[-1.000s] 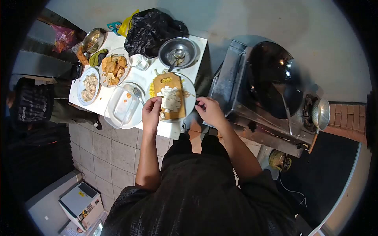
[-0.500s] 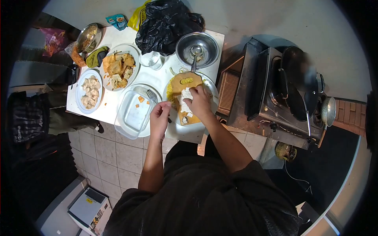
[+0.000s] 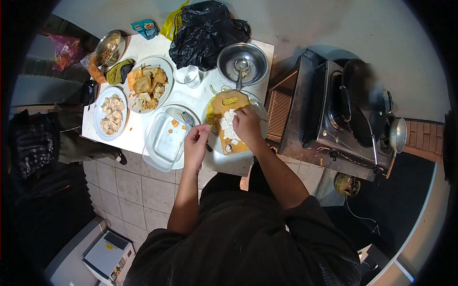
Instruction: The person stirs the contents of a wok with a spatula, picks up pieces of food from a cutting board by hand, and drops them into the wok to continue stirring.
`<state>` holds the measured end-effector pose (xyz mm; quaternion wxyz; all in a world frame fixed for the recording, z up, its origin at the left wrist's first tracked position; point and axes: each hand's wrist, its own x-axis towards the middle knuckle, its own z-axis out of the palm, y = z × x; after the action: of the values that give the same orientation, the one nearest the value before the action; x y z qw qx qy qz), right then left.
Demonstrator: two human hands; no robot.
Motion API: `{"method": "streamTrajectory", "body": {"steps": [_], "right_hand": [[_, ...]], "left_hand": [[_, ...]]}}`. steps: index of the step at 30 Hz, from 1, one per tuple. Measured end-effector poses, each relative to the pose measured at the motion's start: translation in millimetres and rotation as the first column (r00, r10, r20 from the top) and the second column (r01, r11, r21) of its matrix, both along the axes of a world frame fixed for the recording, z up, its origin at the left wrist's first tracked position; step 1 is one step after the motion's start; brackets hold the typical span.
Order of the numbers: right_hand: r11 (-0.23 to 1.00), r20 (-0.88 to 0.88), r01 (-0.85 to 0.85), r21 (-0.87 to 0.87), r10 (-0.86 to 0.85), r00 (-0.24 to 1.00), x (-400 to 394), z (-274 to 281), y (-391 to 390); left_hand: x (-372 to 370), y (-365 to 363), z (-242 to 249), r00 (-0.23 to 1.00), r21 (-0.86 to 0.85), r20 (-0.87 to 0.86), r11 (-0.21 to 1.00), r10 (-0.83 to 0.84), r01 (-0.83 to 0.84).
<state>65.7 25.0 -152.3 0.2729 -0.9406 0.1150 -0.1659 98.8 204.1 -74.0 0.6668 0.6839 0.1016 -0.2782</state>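
A wooden cutting board (image 3: 231, 101) lies across a plate (image 3: 261, 110) of yellow food, with several flat white cut pieces (image 3: 228, 125) spread on it. Over the right side of these pieces is my right hand (image 3: 248, 125), fingers drawn together and pointing down; what sits between the fingertips is hidden. My left hand (image 3: 194, 145) hovers left of the board with thumb and fingertips pinched, and anything in the pinch is too small to name. Beside it, a clear rectangular container (image 3: 155, 155) with a few orange bits rests on a white plate, near a fork (image 3: 187, 117).
Behind the board stands a metal bowl (image 3: 261, 59) with a ladle. Farther left are a plate of fried food (image 3: 149, 86), a plate of pale dumplings (image 3: 111, 114) and a glass (image 3: 192, 76). A black plastic bag (image 3: 205, 35) sits at the back; a stove (image 3: 315, 128) with pans is right.
My right hand has shifted slightly right, uncovering more of the white pieces. My left hand stays pinched in nearly the same place. The whole view has moved a little.
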Motion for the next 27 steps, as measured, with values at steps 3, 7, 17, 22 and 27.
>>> {"method": "streamTrajectory", "body": {"steps": [3, 7, 17, 22, 27], "right_hand": [[0.966, 0.004, 0.098, 0.241, -0.102, 0.995, -1, 1, -2], [0.79, -0.195, 0.232, 0.567, -0.145, 0.97, -8, 5, -4], [0.31, -0.2, 0.181, 0.934, 0.031, 0.979, -29, 35, -14], [0.141, -0.099, 0.087, 0.986, 0.082, 0.992, -46, 77, -25], [0.14, -0.053, 0.049, 0.989, 0.023, 0.998, -67, 127, -49]], "left_hand": [[-1, -2, 0, 1.0, 0.006, 0.004, 1.0, 0.003, -0.003], [-3, -11, 2, 1.0, 0.004, -0.008, 1.0, 0.006, -0.006], [-11, -28, 8, 0.998, 0.023, 0.029, 0.998, -0.051, 0.05], [-16, -53, 24, 0.976, -0.02, 0.107, 0.981, -0.191, 0.195], [-21, -85, 38, 0.936, -0.19, 0.197, 0.925, -0.293, 0.33]]}}
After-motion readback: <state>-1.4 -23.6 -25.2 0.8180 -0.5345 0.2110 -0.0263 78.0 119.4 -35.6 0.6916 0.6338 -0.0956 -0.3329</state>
